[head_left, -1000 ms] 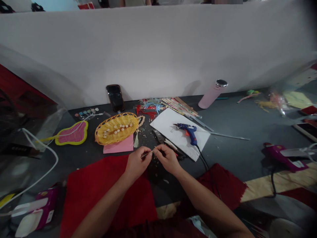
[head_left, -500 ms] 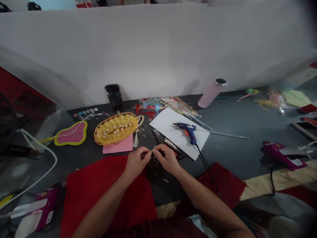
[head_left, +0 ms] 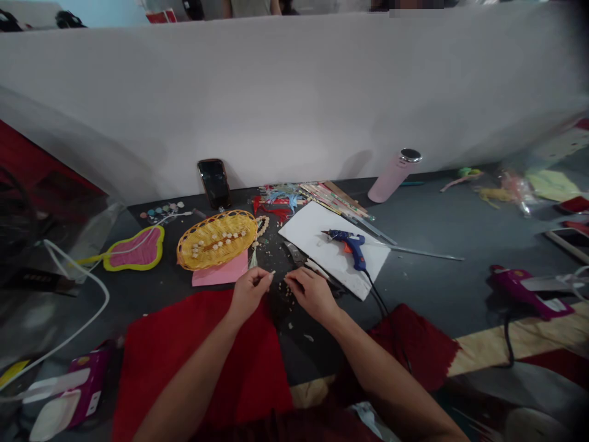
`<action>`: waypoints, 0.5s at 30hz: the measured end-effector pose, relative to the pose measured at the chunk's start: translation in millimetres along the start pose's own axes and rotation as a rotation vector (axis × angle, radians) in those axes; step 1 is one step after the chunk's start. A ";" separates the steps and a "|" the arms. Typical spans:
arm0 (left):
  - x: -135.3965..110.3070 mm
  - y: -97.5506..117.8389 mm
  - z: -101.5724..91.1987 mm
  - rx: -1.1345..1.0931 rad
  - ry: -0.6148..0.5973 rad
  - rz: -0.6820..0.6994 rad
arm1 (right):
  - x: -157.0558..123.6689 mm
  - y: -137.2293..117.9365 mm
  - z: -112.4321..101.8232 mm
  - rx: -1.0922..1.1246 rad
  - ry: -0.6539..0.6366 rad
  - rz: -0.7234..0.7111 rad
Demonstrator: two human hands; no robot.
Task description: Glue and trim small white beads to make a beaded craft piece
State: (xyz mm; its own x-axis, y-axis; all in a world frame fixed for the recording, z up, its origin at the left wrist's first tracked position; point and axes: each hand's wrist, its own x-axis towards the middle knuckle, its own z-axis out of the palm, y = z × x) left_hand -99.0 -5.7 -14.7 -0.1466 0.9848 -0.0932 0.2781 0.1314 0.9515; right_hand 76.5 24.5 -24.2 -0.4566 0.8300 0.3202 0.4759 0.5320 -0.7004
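My left hand (head_left: 250, 291) pinches a small pale piece (head_left: 273, 272) between thumb and forefinger, its tip poking out. To the right, my right hand (head_left: 313, 294) is closed in a pinch; whatever its fingertips hold is too small to make out. A short gap separates the two hands. Tiny beige bits (head_left: 289, 301) lie scattered on the dark tabletop between and below them. Beyond my left hand stands a yellow wicker basket (head_left: 216, 230) with small whitish pieces in it, partly over a pink paper (head_left: 223, 275). A blue glue gun (head_left: 352, 245) rests on a white board (head_left: 308, 221).
A red cloth (head_left: 197, 362) covers the front left. A phone (head_left: 215, 184) leans against the white partition (head_left: 294, 104); a pink bottle (head_left: 391, 178) stands farther right. Tassels (head_left: 280, 199) and sticks lie at the back. The glue gun's black cord (head_left: 380, 301) runs toward the front edge.
My hands have moved apart from where their fingertips met. The small pale piece now shows in my left fingertips. The view has shifted slightly.
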 end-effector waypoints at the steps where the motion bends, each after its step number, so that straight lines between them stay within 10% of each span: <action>1: 1.4 -0.8 -0.8 -0.033 0.006 -0.014 | 0.3 2.0 -1.3 -0.022 0.002 -0.009; 15: 9.6 -10.5 -2.8 -0.378 0.039 -0.167 | -0.8 10.9 -29.4 -0.564 0.034 0.147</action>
State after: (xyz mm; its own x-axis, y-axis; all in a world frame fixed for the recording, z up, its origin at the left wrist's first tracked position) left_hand -106.0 2.0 -24.7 -0.1979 0.9474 -0.2515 -0.1194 0.2313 0.9655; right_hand 104.2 34.5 -13.3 -0.3356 0.9019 0.2720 0.8635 0.4100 -0.2938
